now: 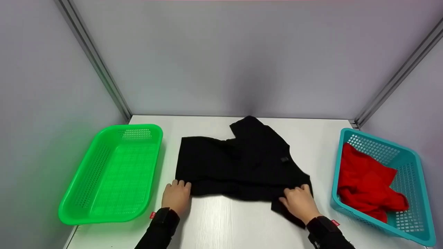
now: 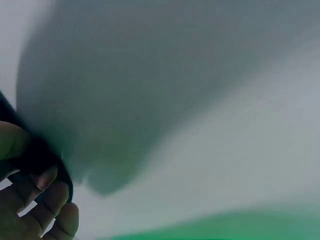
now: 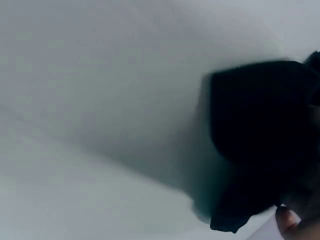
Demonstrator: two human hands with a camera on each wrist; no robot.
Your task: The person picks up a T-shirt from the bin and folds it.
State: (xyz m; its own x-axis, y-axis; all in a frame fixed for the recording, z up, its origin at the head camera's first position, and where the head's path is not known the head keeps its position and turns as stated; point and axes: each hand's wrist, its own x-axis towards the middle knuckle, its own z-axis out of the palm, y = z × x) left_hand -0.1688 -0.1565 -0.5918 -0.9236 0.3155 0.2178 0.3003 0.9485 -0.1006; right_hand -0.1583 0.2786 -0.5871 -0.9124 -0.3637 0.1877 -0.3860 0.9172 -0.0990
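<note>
- A black garment (image 1: pixel 242 162) was spread on the white surface (image 1: pixel 225 221), between a green basket (image 1: pixel 114 173) and a teal basket (image 1: pixel 384 186); its long axis ran from one basket towards the other.
- The garment's near edge was gripped at both ends: the near corner on the green basket's side was pinched by the left hand (image 1: pixel 176 197), fingers curled round the cloth.
- The near corner on the teal basket's side was held by the right hand (image 1: pixel 299 204), fingers bent over a fold.
- The rest of the garment lay beyond both hands, towards the back wall; neither hand was nearer to it.
- A red cloth (image 1: pixel 367 183) was lying in the teal basket.
</note>
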